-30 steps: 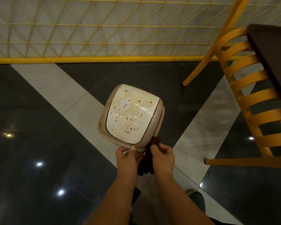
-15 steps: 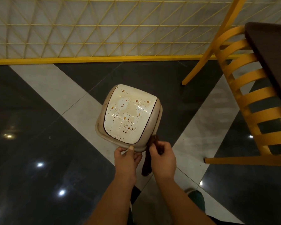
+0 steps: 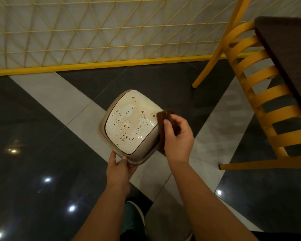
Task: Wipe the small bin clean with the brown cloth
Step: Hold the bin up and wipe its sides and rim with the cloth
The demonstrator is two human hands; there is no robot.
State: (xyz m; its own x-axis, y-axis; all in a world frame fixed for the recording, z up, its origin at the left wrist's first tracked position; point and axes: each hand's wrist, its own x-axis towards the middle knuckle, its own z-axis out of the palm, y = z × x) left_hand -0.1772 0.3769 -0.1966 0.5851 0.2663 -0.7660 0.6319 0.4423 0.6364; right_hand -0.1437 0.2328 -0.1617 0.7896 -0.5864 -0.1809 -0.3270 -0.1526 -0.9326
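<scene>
- The small bin (image 3: 131, 125) is held up above the floor, its cream lid toward us and speckled with brown droplets; what is inside is hidden.
- The left hand (image 3: 119, 168) grips its near rim, thumb on top.
- The right hand (image 3: 178, 134) pinches the brown cloth (image 3: 162, 119) against the bin's right edge.
- Below, a glossy dark floor (image 3: 33, 127) with pale bands; a yellow chair (image 3: 261, 94) stands right, a yellow lattice screen (image 3: 94, 32) behind.

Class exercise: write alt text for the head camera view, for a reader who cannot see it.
Seen from above, a person's left hand grips the near rim of a small beige bin whose white lid is speckled with brown drops, while the right hand holds a brown cloth to the lid's right edge. A yellow chair stands at right on dark tiles.
</scene>
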